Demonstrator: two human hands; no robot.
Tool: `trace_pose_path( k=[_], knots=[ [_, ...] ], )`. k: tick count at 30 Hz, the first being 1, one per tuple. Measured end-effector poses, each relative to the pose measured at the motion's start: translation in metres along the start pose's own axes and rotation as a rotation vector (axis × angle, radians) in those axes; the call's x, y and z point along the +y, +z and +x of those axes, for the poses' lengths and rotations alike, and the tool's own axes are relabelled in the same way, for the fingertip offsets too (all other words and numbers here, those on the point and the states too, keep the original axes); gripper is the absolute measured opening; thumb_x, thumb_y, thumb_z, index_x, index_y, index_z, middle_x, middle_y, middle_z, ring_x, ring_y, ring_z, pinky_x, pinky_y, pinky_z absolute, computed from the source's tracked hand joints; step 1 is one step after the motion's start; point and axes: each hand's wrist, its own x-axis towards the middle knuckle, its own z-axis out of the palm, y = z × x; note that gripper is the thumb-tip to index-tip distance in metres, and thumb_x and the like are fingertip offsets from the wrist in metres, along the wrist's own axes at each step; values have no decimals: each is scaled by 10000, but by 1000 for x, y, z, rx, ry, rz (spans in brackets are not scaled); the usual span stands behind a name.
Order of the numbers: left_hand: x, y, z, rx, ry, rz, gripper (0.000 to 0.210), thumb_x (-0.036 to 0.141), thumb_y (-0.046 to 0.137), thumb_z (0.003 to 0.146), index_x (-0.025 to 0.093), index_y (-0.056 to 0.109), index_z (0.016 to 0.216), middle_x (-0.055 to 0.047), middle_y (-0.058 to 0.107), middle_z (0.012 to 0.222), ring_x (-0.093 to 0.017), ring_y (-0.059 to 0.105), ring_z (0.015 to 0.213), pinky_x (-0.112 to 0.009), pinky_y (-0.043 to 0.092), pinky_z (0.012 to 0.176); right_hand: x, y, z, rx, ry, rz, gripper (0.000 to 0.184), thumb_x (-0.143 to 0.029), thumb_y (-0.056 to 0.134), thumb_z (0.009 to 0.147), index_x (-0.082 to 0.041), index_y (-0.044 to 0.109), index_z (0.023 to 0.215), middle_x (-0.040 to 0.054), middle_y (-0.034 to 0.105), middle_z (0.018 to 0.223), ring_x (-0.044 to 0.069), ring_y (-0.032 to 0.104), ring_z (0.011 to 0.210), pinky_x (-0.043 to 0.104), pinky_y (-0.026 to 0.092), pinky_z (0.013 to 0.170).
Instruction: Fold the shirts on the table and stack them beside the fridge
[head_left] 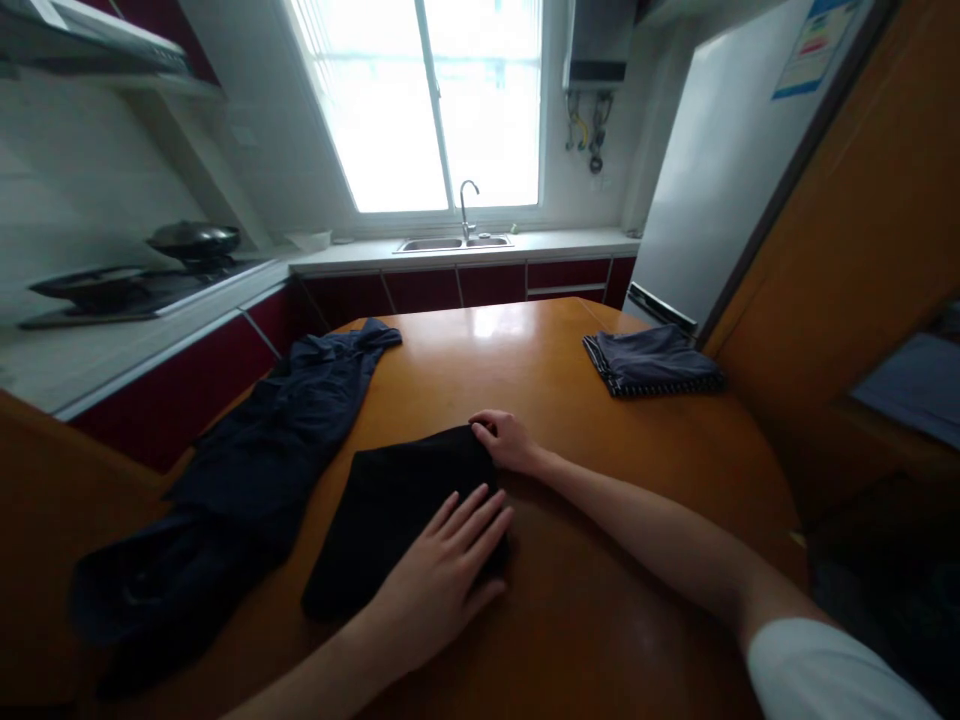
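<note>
A black folded garment (pixel 397 510) lies flat on the wooden table (pixel 465 375) in front of me; its exact kind cannot be made out. My left hand (pixel 442 570) rests on the cloth's near right part, palm down with fingers stretched out. At the far right corner, my right hand (pixel 506 438) has its thumb and fingers closed on the cloth's edge. Left of it stretches a dark navy garment (pixel 277 430), unfolded and rumpled, hanging toward the near left edge. A folded dark grey garment (pixel 649 358) with a patterned border sits at the table's far right.
Beyond the table runs a white counter (pixel 360 256) with a sink (pixel 431 244) and faucet (pixel 465 208) under a bright window. On the left, pans (pixel 193 240) stand on a stove (pixel 161 290). A fridge (pixel 712 170) rises at the right behind the table.
</note>
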Motion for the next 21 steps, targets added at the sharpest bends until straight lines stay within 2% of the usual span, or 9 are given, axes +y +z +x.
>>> trace_pose_path(
  k=[5, 10, 12, 14, 17, 19, 21],
  knots=[
    [9, 7, 3, -83, -8, 56, 520, 331, 558, 1004, 228, 453, 1502, -86, 416, 1582, -316, 359, 1473, -533, 354, 1189, 2, 0, 0, 9, 28, 49, 255, -225, 530, 951, -165, 754, 1057, 93, 767, 1047, 208, 691, 974, 315, 510, 891],
    [8, -8, 0, -129, -12, -35, 566, 364, 583, 990, 258, 424, 1523, -66, 395, 1598, -309, 369, 1469, -497, 392, 1173, 11, 3, 3, 48, 72, 88, 299, -134, 481, 919, -170, 758, 1026, 79, 770, 1029, 199, 691, 983, 327, 509, 921],
    [-1, -16, -3, -103, -53, -97, 548, 394, 546, 1004, 283, 422, 1526, -49, 420, 1586, -280, 406, 1452, -464, 402, 1172, 12, 2, 3, 39, 67, 104, 331, -105, 456, 911, -169, 759, 1028, 74, 771, 1021, 193, 692, 976, 322, 512, 913],
    [-24, -24, -9, -15, -188, -116, 485, 418, 460, 1034, 295, 460, 1504, -40, 463, 1559, -245, 445, 1428, -427, 398, 1175, 9, 1, 3, 35, 54, 105, 328, -119, 456, 924, -166, 757, 1047, 78, 769, 1034, 192, 690, 984, 316, 509, 912],
    [-77, -27, -23, 129, -510, -61, 513, 502, 404, 1019, 252, 534, 1449, -75, 512, 1517, -269, 486, 1391, -434, 395, 1168, 4, 0, 3, 44, 67, 49, 276, -167, 502, 942, -164, 756, 1049, 91, 765, 1054, 199, 686, 989, 314, 502, 909],
    [-114, -24, -34, 131, -661, -28, 574, 546, 416, 976, 197, 579, 1401, -119, 552, 1469, -309, 504, 1368, -465, 373, 1172, 1, 0, 5, 36, 73, 13, 251, -172, 521, 942, -166, 757, 1027, 93, 764, 1051, 201, 684, 984, 311, 499, 900],
    [-144, -17, -44, 104, -740, -61, 627, 575, 424, 935, 164, 594, 1376, -142, 579, 1428, -325, 547, 1320, -451, 399, 1148, -1, 0, 7, 27, 75, -3, 248, -164, 518, 947, -170, 756, 1017, 86, 763, 1051, 196, 683, 989, 299, 492, 897]
  ],
)
